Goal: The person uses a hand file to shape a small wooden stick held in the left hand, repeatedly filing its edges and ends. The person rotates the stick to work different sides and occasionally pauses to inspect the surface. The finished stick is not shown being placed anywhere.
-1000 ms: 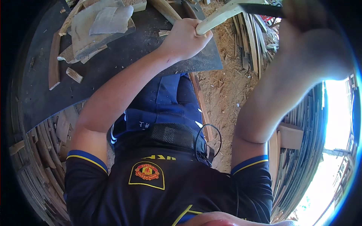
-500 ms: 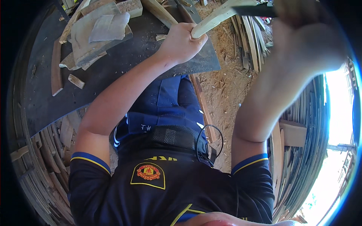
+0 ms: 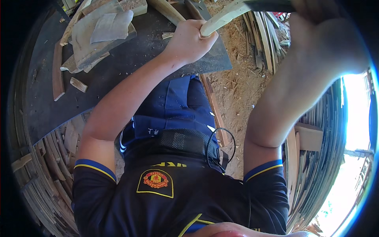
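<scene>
My left hand (image 3: 190, 41) is closed around the lower end of a pale, peeled wooden stick (image 3: 224, 17). From the fist the stick slants up and right to the frame's top edge. At the upper right, my right hand (image 3: 325, 43) is blurred and in shadow, its fingers closed on the handle end of a dark-bladed knife (image 3: 271, 5). The blade points left, its tip meeting the stick's upper part in the picture; whether it touches the wood I cannot tell. The knife's handle is mostly hidden by the hand and the shadow.
A dark worktop (image 3: 114, 79) lies at left, its corner near my left wrist. It bears stacked wood offcuts (image 3: 85, 43), a small wood block (image 3: 79, 85) and a brown strip (image 3: 58, 71). Shavings cover the ground (image 3: 237, 91). Thin wood strips (image 3: 266, 41) lie beyond, with more stacked at both sides.
My right hand has shifted slightly right, with the knife's blade a little higher in the picture. My left hand keeps its grip on the stick, nearly unmoved.
</scene>
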### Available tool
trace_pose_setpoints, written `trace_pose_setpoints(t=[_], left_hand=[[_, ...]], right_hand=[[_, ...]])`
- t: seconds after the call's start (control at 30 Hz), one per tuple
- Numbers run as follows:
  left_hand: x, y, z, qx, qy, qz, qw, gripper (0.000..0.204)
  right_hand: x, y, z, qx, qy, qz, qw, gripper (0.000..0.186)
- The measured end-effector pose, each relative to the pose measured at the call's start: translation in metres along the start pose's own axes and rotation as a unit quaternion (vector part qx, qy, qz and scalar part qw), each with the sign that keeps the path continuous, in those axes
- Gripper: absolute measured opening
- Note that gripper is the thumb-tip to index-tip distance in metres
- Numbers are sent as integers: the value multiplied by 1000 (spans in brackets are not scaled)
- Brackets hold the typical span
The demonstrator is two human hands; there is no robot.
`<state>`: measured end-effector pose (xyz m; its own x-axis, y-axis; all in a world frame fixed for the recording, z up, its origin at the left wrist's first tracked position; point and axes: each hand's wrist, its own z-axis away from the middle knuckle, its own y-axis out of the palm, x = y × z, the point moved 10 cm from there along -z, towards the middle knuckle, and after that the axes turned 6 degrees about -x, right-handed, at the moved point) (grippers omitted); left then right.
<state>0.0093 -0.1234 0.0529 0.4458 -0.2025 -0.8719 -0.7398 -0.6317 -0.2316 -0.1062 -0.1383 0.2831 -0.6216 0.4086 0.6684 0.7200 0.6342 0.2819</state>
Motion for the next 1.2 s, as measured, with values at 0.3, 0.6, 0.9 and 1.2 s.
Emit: trace_pose_setpoints(t=[0.3,0.6,0.9,1.2], left_hand=[[18,-4,-6,-32,-30,52,998,27],[6,-4,-2,-36,1,29,999,28],[8,-8,-4,-40,5,44,998,27],[7,-5,-4,-34,14,47,998,24]], right_hand=[[-42,3,33,-38,-13,16,999,45],[-5,-6,15,-33,-36,-32,998,48],[-46,-2,33,-71,9,-41,997,48],[-53,-9,36,-78,48,-48,995,48]])
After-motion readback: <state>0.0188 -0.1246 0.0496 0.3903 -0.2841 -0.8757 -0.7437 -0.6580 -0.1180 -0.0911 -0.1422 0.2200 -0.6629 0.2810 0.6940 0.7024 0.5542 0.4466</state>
